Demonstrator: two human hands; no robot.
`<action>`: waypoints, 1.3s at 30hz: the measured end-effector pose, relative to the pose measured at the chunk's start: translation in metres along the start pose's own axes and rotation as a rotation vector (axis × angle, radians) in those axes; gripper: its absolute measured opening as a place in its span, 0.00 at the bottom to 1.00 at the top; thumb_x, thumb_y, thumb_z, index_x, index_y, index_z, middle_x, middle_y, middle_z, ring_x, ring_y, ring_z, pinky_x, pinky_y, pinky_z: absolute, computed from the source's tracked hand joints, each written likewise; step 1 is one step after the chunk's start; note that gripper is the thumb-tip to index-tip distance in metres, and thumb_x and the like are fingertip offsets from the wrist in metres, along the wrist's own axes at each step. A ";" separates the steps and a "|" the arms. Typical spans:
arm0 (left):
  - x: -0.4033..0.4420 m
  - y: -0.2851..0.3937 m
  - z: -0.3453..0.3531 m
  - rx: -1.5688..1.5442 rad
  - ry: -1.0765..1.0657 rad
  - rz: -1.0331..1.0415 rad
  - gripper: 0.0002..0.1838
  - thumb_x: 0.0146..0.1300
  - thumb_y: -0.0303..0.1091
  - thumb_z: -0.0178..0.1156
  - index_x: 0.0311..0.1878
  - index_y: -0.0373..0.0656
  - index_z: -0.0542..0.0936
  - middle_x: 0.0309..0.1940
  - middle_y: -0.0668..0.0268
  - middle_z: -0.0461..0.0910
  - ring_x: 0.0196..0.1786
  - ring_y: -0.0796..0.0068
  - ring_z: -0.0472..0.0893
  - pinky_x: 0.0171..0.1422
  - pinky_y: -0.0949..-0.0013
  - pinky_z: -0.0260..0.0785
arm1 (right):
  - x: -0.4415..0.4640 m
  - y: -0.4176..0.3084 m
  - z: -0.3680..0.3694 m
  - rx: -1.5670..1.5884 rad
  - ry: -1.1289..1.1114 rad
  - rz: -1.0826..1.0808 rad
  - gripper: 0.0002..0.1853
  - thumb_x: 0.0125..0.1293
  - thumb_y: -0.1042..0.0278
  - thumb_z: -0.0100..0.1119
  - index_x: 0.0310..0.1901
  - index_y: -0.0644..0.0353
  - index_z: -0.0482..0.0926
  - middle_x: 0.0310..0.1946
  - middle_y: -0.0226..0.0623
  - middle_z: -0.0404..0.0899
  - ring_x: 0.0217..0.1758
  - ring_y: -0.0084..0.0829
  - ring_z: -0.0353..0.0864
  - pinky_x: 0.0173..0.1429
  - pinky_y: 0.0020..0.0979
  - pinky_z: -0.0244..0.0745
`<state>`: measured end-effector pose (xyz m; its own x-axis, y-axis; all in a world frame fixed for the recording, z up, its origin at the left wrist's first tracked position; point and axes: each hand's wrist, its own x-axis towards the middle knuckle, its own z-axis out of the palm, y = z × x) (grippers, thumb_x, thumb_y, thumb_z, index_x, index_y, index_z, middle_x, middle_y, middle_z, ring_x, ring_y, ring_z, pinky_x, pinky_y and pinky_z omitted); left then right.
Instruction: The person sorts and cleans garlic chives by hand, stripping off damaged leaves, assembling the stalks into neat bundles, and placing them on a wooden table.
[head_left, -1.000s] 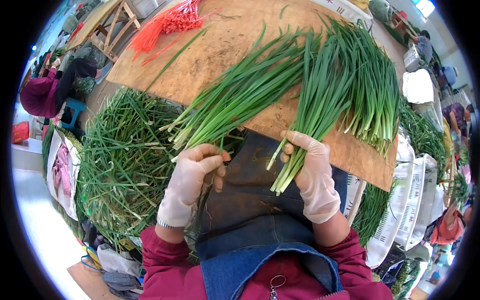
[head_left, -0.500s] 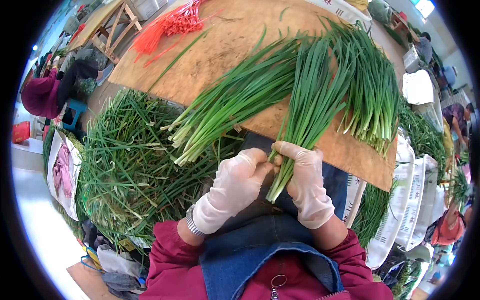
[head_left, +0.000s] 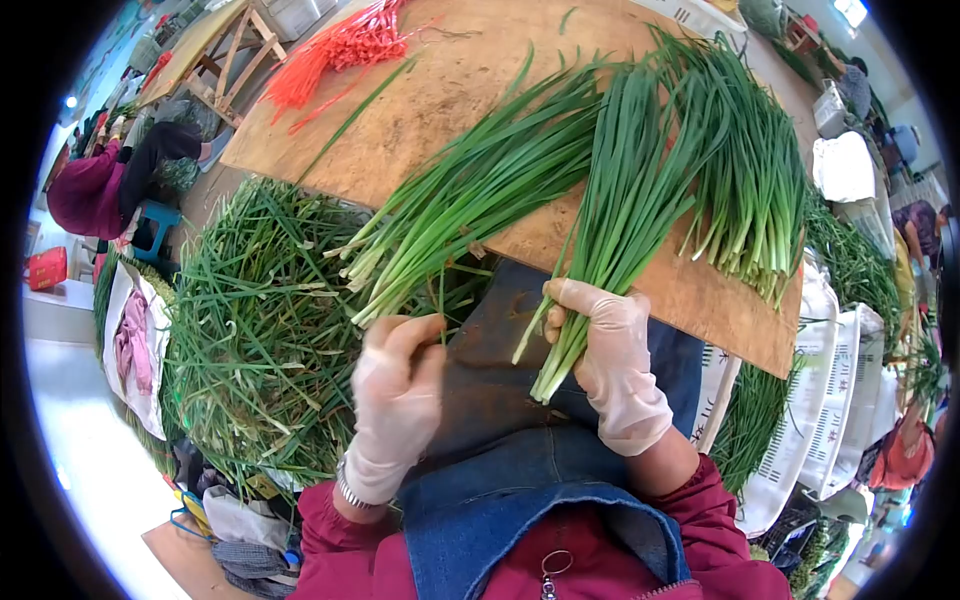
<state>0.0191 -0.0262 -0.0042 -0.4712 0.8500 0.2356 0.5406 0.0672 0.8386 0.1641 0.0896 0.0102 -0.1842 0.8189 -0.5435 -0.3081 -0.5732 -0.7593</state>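
- Hands: well apart, both in thin pale gloves, over the lap at the near edge of the board [head_left: 450,100].
- Right hand [head_left: 610,360]: clamped round the lower stems of the held bunch [head_left: 635,200]. Pale cut ends poke out below the fist, toward the body.
- Held bunch: long green leaves run up and away from the fist, lying on the board. One stalk [head_left: 525,335] splays out to the left of the other ends.
- Left hand [head_left: 400,400]: fingers curled, a bit blurred, just below the stem ends of the left bunch [head_left: 490,190]. A thin leaf [head_left: 443,295] hangs by the fingertips; can't tell if it's pinched.
- Left bunch: slanted across the board, stem ends overhanging the edge toward the heap [head_left: 265,330].
- Right bunch [head_left: 755,190]: on the board, right of the held bunch, stem ends toward the near edge. Leaf tops of the two overlap.
- Heap: loose, tangled greens, left of the lap, lower than the board.
- Red strips [head_left: 340,60]: piled at the board's far left; a single leaf [head_left: 355,125] lies near them.
- Watch [head_left: 350,485]: metal band, left wrist.
- Apron [head_left: 530,470]: blue, over maroon sleeves.
- Crates [head_left: 805,380]: white, right of the board, more greens beside them.
- Co-worker [head_left: 90,195]: far left, maroon top, bent over.
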 end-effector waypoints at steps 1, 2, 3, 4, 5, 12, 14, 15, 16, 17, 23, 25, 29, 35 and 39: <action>0.003 0.006 0.006 -0.086 -0.034 -0.034 0.10 0.53 0.25 0.63 0.40 0.37 0.77 0.27 0.58 0.78 0.30 0.70 0.78 0.36 0.71 0.71 | -0.002 0.002 0.002 -0.009 -0.004 0.011 0.05 0.51 0.78 0.62 0.28 0.72 0.78 0.18 0.37 0.76 0.17 0.25 0.73 0.22 0.26 0.71; 0.007 0.020 0.013 -0.190 -0.153 -0.325 0.13 0.53 0.30 0.64 0.41 0.35 0.77 0.25 0.60 0.78 0.28 0.73 0.77 0.34 0.72 0.70 | -0.003 0.003 0.002 -0.018 0.011 0.020 0.05 0.50 0.79 0.62 0.27 0.72 0.78 0.19 0.37 0.76 0.17 0.25 0.74 0.22 0.26 0.71; 0.011 0.023 0.023 -0.293 -0.234 -0.445 0.16 0.54 0.35 0.64 0.40 0.34 0.77 0.23 0.63 0.77 0.24 0.77 0.75 0.31 0.74 0.69 | -0.005 0.003 0.004 0.000 0.010 0.008 0.05 0.50 0.79 0.61 0.28 0.72 0.77 0.19 0.38 0.75 0.17 0.26 0.73 0.21 0.26 0.70; 0.020 0.032 0.029 -0.389 -0.351 -0.587 0.13 0.57 0.34 0.61 0.40 0.33 0.77 0.24 0.65 0.77 0.23 0.80 0.73 0.28 0.77 0.66 | -0.008 0.002 0.007 0.018 0.010 -0.004 0.05 0.50 0.80 0.60 0.29 0.72 0.76 0.19 0.38 0.75 0.17 0.26 0.73 0.21 0.26 0.69; 0.027 0.040 0.032 -0.483 -0.469 -0.730 0.11 0.60 0.32 0.57 0.40 0.33 0.76 0.25 0.68 0.77 0.21 0.83 0.71 0.24 0.80 0.63 | -0.010 0.002 0.008 0.036 0.009 -0.016 0.06 0.50 0.80 0.60 0.30 0.72 0.75 0.20 0.38 0.74 0.17 0.26 0.73 0.21 0.26 0.68; -0.021 0.013 0.011 -0.230 -0.491 -0.322 0.06 0.59 0.28 0.55 0.33 0.35 0.78 0.19 0.68 0.73 0.19 0.84 0.69 0.22 0.79 0.60 | 0.001 0.001 -0.005 0.018 0.040 -0.042 0.04 0.50 0.80 0.61 0.28 0.71 0.76 0.18 0.37 0.75 0.16 0.26 0.73 0.20 0.26 0.70; -0.025 0.007 -0.004 -0.046 -0.246 -0.268 0.03 0.56 0.24 0.57 0.33 0.36 0.78 0.21 0.61 0.76 0.22 0.71 0.74 0.27 0.73 0.66 | 0.008 -0.006 -0.014 0.083 0.004 -0.028 0.05 0.51 0.79 0.60 0.29 0.72 0.76 0.19 0.38 0.75 0.17 0.27 0.74 0.21 0.26 0.71; -0.025 0.001 -0.007 0.024 -0.049 -0.133 0.04 0.54 0.22 0.58 0.34 0.36 0.78 0.23 0.55 0.77 0.23 0.60 0.77 0.30 0.68 0.70 | 0.008 -0.009 -0.017 0.126 -0.027 -0.001 0.05 0.51 0.79 0.60 0.29 0.72 0.76 0.20 0.39 0.75 0.17 0.27 0.74 0.22 0.26 0.71; -0.020 -0.004 -0.013 0.112 0.028 -0.053 0.04 0.54 0.22 0.58 0.34 0.36 0.78 0.23 0.55 0.77 0.24 0.59 0.78 0.31 0.67 0.70 | 0.006 -0.010 -0.020 0.098 -0.057 0.041 0.06 0.50 0.79 0.59 0.30 0.73 0.76 0.23 0.42 0.76 0.21 0.29 0.77 0.26 0.27 0.75; -0.010 -0.007 -0.016 0.199 0.106 0.030 0.04 0.54 0.23 0.59 0.34 0.36 0.78 0.22 0.55 0.77 0.25 0.59 0.78 0.32 0.67 0.71 | 0.005 -0.008 -0.018 0.130 -0.060 0.076 0.07 0.50 0.80 0.59 0.31 0.73 0.75 0.24 0.43 0.76 0.23 0.30 0.77 0.28 0.29 0.76; 0.015 -0.002 0.014 0.457 -0.086 -0.135 0.06 0.59 0.30 0.56 0.34 0.38 0.78 0.20 0.58 0.77 0.20 0.62 0.76 0.27 0.69 0.67 | 0.005 -0.001 -0.020 0.222 -0.081 0.241 0.08 0.53 0.75 0.57 0.34 0.69 0.75 0.31 0.46 0.79 0.29 0.39 0.80 0.36 0.36 0.79; 0.023 0.001 0.011 0.046 -0.075 -0.208 0.07 0.60 0.29 0.56 0.35 0.36 0.79 0.19 0.58 0.76 0.19 0.67 0.75 0.26 0.72 0.66 | 0.007 -0.001 -0.024 0.262 -0.103 0.262 0.09 0.53 0.79 0.56 0.35 0.73 0.74 0.29 0.47 0.78 0.32 0.40 0.81 0.38 0.38 0.80; -0.011 0.043 -0.076 -0.119 0.085 -0.430 0.08 0.58 0.28 0.56 0.38 0.36 0.81 0.15 0.69 0.74 0.16 0.85 0.69 0.19 0.81 0.57 | 0.005 -0.005 -0.021 0.249 -0.113 0.283 0.11 0.53 0.81 0.55 0.39 0.75 0.73 0.30 0.47 0.78 0.35 0.40 0.81 0.40 0.39 0.81; -0.062 -0.070 -0.181 1.074 0.345 -0.251 0.12 0.59 0.34 0.56 0.41 0.35 0.79 0.22 0.58 0.76 0.28 0.62 0.75 0.34 0.65 0.67 | 0.010 0.002 -0.024 0.323 -0.175 0.245 0.11 0.53 0.82 0.54 0.40 0.75 0.72 0.33 0.46 0.77 0.35 0.37 0.80 0.40 0.39 0.80; -0.033 -0.027 -0.091 0.529 0.249 -0.118 0.12 0.51 0.26 0.63 0.40 0.36 0.78 0.32 0.57 0.77 0.37 0.63 0.76 0.42 0.65 0.68 | 0.008 0.003 -0.024 0.380 -0.193 0.202 0.10 0.53 0.83 0.55 0.39 0.71 0.72 0.27 0.37 0.72 0.29 0.30 0.75 0.33 0.32 0.76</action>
<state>-0.0437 -0.1036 0.0099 -0.6641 0.6770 0.3172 0.7181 0.4597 0.5224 0.1841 0.0937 -0.0053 -0.4350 0.7028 -0.5629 -0.5612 -0.7005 -0.4409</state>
